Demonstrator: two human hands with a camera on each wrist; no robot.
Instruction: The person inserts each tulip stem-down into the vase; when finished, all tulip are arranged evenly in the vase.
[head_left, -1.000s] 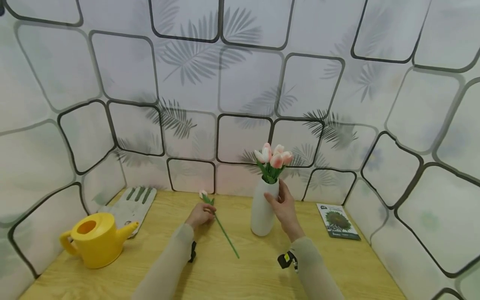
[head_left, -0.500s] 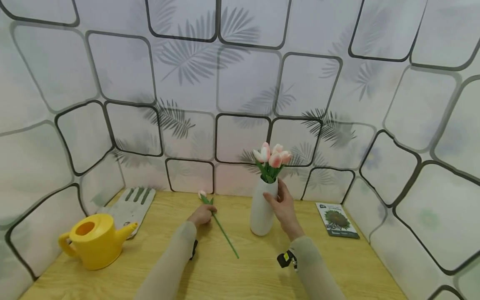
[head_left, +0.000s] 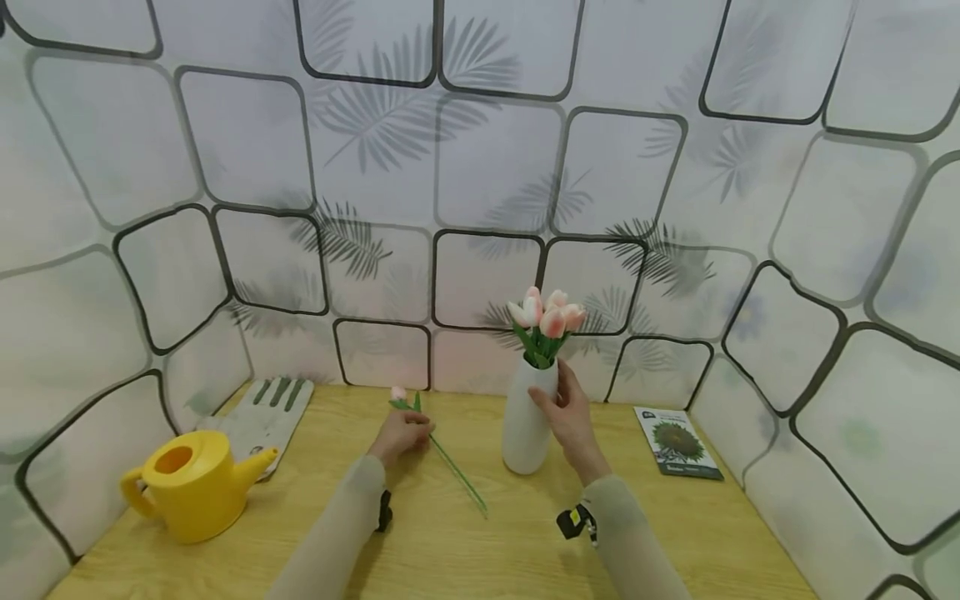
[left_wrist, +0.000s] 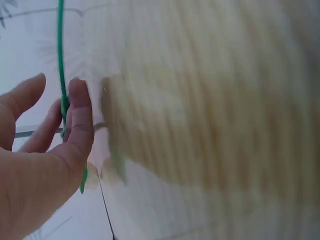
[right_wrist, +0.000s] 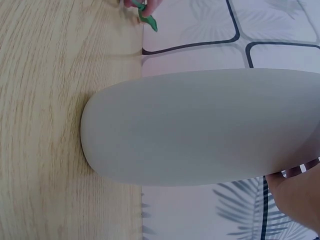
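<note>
My left hand holds a single pink tulip by its green stem, low over the table, with the bloom at the far side and the stem end toward me. In the left wrist view the stem runs among the fingers of my left hand, while the thumb stands apart from it. My right hand grips the upper right side of a tall white vase. Several pink and white tulips stand in that vase. In the right wrist view the vase hides most of the hand.
A yellow watering can stands at the left, its spout pointing right. Behind it lie light gloves with dark green marks. A seed packet with a flower picture lies at the right. Patterned walls enclose the wooden table.
The tulip in my left hand has turned, its bloom swinging slightly left and its stem end slightly right. My right hand and the vase have stayed in place.
</note>
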